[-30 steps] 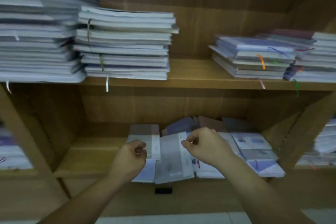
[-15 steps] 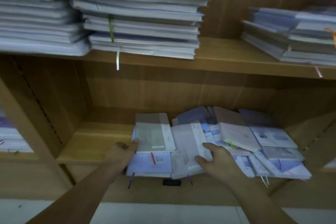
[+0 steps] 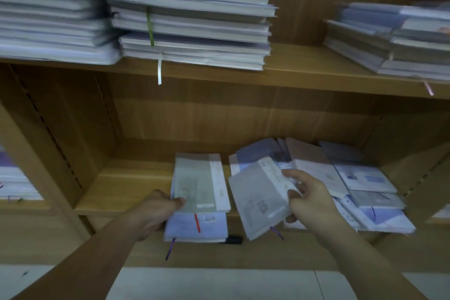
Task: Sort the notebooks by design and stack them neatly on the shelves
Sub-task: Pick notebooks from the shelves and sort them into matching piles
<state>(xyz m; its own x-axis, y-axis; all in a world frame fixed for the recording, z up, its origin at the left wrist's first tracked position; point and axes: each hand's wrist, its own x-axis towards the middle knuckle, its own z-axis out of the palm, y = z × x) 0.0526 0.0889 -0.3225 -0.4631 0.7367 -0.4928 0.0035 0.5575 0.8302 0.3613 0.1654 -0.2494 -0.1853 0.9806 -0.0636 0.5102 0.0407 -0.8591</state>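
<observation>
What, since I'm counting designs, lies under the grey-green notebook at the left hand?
A pale lilac notebook shows under the grey-green notebook, its near end sticking out with a red ribbon across it. Its far part is covered, and whether more notebooks lie beneath cannot be told.

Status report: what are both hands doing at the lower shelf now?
Left hand holds grey-green notebook atop small stack. Right hand grips tilted grey notebook. Loose pile right of it, unsorted.

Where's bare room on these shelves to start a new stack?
Bare board on the lower shelf between the left wall and the pile the left hand grips. Also the upper shelf right of the middle stack. Crowded: the jumble beyond the notebook the right hand holds.
</observation>
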